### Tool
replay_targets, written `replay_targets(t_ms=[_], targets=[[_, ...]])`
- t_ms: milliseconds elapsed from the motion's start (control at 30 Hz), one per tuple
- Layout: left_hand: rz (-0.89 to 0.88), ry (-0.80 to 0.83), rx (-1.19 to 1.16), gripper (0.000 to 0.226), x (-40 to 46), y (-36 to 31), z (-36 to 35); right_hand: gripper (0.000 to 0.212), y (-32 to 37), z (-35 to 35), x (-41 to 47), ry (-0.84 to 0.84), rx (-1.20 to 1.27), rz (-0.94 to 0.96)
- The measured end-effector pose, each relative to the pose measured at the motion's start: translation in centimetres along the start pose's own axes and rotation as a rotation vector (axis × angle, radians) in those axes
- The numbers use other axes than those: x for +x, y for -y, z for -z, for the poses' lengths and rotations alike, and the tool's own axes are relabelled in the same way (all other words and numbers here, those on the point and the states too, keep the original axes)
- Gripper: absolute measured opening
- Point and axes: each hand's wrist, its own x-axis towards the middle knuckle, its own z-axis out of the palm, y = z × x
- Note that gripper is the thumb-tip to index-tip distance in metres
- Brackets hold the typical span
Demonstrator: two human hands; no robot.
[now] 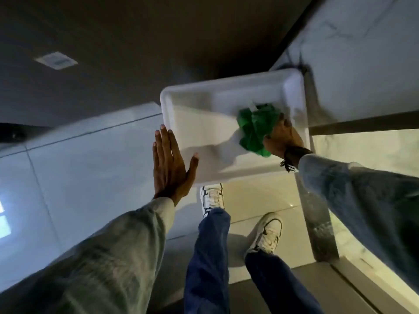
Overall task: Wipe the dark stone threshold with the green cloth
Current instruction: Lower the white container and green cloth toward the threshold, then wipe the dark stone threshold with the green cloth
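My right hand (283,138) grips a crumpled green cloth (255,128) inside a white rectangular plastic tub (195,123) that stands on the floor. My left hand (171,164) is flat and open, fingers together, pressed against the tub's left rim. A dark stone threshold (317,225) runs as a grey strip from the tub's right side toward the lower right, partly hidden by my right sleeve. The picture is blurred by motion.
Pale glossy floor tiles (90,166) lie left and below the tub. My two legs in blue jeans and white sneakers (268,232) stand below the tub. Marble-patterned wall panels (362,64) rise at right, with a dark horizontal strip (362,124).
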Motion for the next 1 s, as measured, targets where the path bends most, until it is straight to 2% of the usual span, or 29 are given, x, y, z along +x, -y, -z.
replay_targets(t_ms=[133, 233, 300, 400, 567, 667, 800, 1000], targets=[[0.059, -0.012, 0.035, 0.098, 0.3, 2.1, -3.7, 0.077, -0.9, -2.7, 2.5, -0.161, -0.01, -0.051], [0.028, -0.053, 0.063, 0.097, 0.4, 2.4, -5.0, 0.072, -0.9, -2.7, 3.8, -0.172, 0.026, -0.09], [0.025, -0.076, 0.099, 0.094, 0.5, 2.0, -4.9, 0.057, -0.7, -1.8, 4.1, -0.125, 0.15, -0.139], [-0.002, -0.007, 0.146, 0.089, -0.1, 0.8, -3.9, 0.036, -0.2, -0.9, 2.0, -0.035, 0.416, -0.19], [-0.203, 0.144, 0.254, 0.084, -1.7, -3.5, -0.7, 0.031, -2.3, 1.0, -4.6, -0.053, 0.8, -0.304], [-0.324, 0.207, 0.273, 0.082, -3.5, -8.0, 0.2, 0.036, -6.5, 2.6, -9.4, -0.116, 0.929, -0.346], [-0.507, 0.232, 0.304, 0.082, -5.7, -14.5, -1.4, 0.054, -15.3, 3.6, -14.8, -0.226, 1.042, -0.406], [-0.816, 0.347, 0.289, 0.075, -7.7, -22.7, -9.7, 0.054, -28.6, -0.3, -16.9, -0.296, 1.207, -0.623]])
